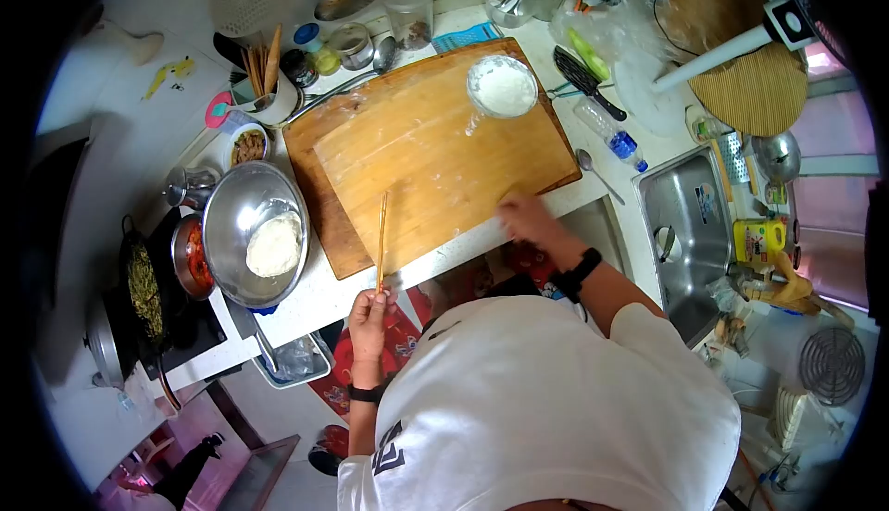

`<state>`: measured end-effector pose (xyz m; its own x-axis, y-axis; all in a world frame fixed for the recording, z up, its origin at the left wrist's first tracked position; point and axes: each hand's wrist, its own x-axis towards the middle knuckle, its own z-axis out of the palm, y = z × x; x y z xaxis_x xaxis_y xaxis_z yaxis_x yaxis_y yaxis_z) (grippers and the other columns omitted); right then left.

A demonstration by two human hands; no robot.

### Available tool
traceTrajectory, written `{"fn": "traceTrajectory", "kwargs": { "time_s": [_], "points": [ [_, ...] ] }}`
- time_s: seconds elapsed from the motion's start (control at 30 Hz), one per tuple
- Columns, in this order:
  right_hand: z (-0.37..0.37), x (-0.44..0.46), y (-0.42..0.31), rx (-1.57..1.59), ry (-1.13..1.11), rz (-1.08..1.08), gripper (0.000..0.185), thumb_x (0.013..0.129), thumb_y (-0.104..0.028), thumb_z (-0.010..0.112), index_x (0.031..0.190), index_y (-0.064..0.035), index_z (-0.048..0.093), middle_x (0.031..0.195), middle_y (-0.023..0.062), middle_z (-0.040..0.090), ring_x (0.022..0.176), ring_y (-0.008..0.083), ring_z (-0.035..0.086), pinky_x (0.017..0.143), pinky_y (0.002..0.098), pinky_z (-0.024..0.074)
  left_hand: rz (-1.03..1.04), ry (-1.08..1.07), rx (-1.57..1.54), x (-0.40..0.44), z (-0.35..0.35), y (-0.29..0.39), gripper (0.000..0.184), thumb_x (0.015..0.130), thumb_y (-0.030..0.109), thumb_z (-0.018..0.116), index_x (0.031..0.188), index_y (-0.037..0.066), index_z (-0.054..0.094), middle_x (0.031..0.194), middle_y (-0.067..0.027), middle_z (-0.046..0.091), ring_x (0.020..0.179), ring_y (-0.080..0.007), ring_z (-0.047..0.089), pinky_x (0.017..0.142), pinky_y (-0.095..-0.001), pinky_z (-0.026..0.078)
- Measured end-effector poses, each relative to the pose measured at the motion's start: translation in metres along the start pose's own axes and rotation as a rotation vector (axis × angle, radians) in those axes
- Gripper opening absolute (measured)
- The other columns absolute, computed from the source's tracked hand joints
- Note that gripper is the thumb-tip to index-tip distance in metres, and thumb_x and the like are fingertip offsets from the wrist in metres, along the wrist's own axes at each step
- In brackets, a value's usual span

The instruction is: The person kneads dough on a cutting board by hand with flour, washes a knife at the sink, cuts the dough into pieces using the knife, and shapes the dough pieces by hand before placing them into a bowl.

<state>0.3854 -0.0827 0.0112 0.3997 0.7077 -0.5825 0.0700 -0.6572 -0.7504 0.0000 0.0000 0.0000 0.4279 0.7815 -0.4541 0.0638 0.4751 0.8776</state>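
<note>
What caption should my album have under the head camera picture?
Left hand holding chopsticks at a floury wooden board, beside a metal bowl of pale dough.

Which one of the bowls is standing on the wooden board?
The bowl of white powder, near the far edge of the board. The large metal bowl with dough and the small bowl of brown food are off it, to the left.

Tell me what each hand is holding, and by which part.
The left hand holds wooden chopsticks by the end nearest the person, the rest pointing out over the board. The right hand is blurred; I cannot tell whether it holds anything.
</note>
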Motion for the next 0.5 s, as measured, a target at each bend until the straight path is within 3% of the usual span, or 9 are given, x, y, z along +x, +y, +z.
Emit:
{"fn": "traceTrajectory", "kwargs": {
  "time_s": [0.03,0.1,0.13,0.2,0.3,0.5],
  "points": [
    [-0.018,0.009,0.014,-0.071,0.218,-0.109,0.019,0.090,-0.020,0.068,0.090,-0.0018,0.069,0.076,0.0167,0.071,0.073,0.0397,0.070,0.072,0.0392,0.0583,-0.022,0.027,-0.018,0.000,0.003,0.002,0.011,0.103,0.017,0.063,0.105,0.006,0.062,0.105,-0.0088,0.073,0.092,-0.0166,0.070,0.080,-0.0291,0.057],
    [-0.056,0.000,0.006,-0.394,0.548,-0.303,0.024,0.089,-0.018,0.065,0.103,0.0017,0.066,0.090,0.0236,0.069,0.088,0.0449,0.067,0.080,0.0445,0.0566,-0.043,0.060,-0.052,-0.008,0.011,0.006,0.011,0.104,0.017,0.062,0.102,0.006,0.062,0.100,-0.0086,0.073,0.087,-0.0168,0.071,0.079,-0.0292,0.057],
    [-0.067,0.002,0.006,-0.401,0.546,-0.317,0.024,0.089,-0.018,0.065,0.103,0.0017,0.066,0.090,0.0236,0.069,0.088,0.0449,0.067,0.080,0.0445,0.0566,-0.040,0.056,-0.045,-0.007,0.013,0.007,0.012,0.104,0.017,0.061,0.102,0.006,0.062,0.098,-0.0089,0.073,0.085,-0.0166,0.071,0.077,-0.0291,0.057],
    [-0.081,0.006,0.009,-0.562,0.754,-0.459,0.038,0.089,-0.020,0.063,0.119,0.0035,0.059,0.109,0.0282,0.065,0.104,0.0476,0.061,0.089,0.0494,0.0531,-0.028,0.060,-0.036,-0.007,0.014,0.010,0.012,0.105,0.017,0.061,0.102,0.006,0.062,0.096,-0.0092,0.073,0.083,-0.0164,0.071,0.076,-0.0291,0.057],
    [-0.098,0.041,0.036,-0.606,0.653,-0.311,0.053,0.086,-0.020,0.065,0.132,0.0032,0.050,0.123,0.0294,0.059,0.118,0.0472,0.055,0.098,0.0508,0.0490,0.006,0.045,-0.066,-0.003,0.020,0.012,0.012,0.105,0.018,0.060,0.104,0.006,0.061,0.095,-0.0094,0.074,0.083,-0.0162,0.071,0.074,-0.0286,0.057],
    [-0.083,0.028,0.043,-0.494,0.554,-0.219,0.058,0.083,-0.022,0.068,0.133,0.0027,0.050,0.125,0.0283,0.058,0.117,0.0450,0.056,0.099,0.0489,0.0486,0.000,0.098,-0.011,-0.010,0.033,0.034,0.011,0.105,0.019,0.060,0.103,0.007,0.060,0.095,-0.0087,0.074,0.080,-0.0162,0.070,0.073,-0.0282,0.056]
  ]
}}
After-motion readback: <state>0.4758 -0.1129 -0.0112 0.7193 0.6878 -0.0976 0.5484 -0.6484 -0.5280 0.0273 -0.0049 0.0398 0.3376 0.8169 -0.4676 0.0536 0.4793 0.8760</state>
